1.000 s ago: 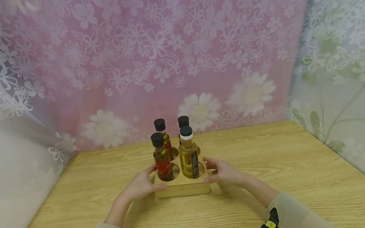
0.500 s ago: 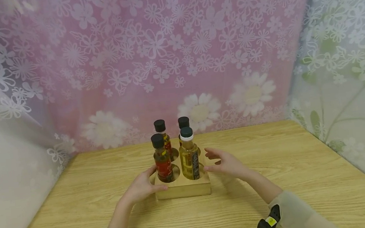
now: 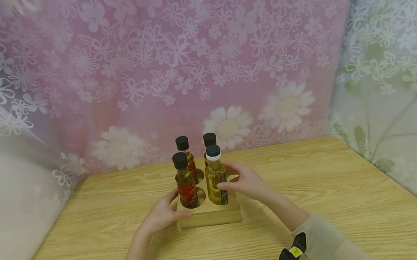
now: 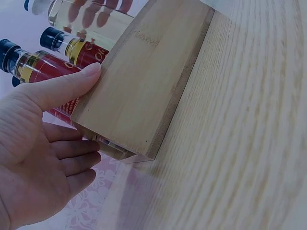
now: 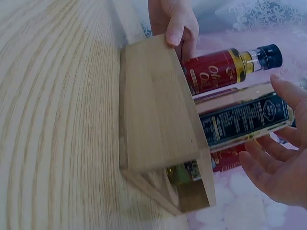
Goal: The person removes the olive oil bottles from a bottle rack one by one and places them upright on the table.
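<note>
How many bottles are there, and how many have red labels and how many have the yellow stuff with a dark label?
Bottles with red labels: 2, the front one and the back one.
Bottle of pale yellow oil with a dark label: 1.
Bottle at the back, label hidden: 1.
Wooden holder: 1.
Total: 4 bottles and 1 holder.

- From my head the light is soft and even, fairly bright; the curtain [image 3: 200, 54] glows pale at 10 o'clock.
- My arms drop only faint shadows on the table [image 3: 313, 186].
- Edges bow outward, and the corners are smeared.
- Both wrist views look dimmer, bluish and hazy; my left hand [image 4: 43, 158] is soft.
</note>
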A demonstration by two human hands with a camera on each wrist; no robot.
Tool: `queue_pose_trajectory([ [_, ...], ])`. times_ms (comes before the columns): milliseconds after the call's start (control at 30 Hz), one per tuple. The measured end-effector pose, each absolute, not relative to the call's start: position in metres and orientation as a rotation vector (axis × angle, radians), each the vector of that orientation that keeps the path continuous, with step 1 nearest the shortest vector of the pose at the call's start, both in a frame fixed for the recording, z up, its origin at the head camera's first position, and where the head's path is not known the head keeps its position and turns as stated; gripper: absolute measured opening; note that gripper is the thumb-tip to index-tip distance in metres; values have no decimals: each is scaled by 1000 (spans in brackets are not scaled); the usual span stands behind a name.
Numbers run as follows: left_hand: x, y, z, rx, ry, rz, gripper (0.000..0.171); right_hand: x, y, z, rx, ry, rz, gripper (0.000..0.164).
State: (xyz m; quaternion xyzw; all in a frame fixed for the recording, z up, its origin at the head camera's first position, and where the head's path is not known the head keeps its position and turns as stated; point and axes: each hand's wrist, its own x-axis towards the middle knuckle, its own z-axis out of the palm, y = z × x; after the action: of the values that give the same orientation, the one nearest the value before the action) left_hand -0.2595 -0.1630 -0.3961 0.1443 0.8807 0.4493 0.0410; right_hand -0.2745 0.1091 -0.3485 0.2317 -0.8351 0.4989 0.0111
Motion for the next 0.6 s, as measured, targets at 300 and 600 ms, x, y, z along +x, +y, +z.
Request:
queue_pose_trajectory([
  [300, -259, -164, -397, 404, 2701, 1372, 95, -274, 93, -346, 516, -2659, 1440, 76],
  [600, -260, -165, -397, 422, 2690, 1375, 95, -273, 89, -348, 494, -2603, 1413, 70],
])
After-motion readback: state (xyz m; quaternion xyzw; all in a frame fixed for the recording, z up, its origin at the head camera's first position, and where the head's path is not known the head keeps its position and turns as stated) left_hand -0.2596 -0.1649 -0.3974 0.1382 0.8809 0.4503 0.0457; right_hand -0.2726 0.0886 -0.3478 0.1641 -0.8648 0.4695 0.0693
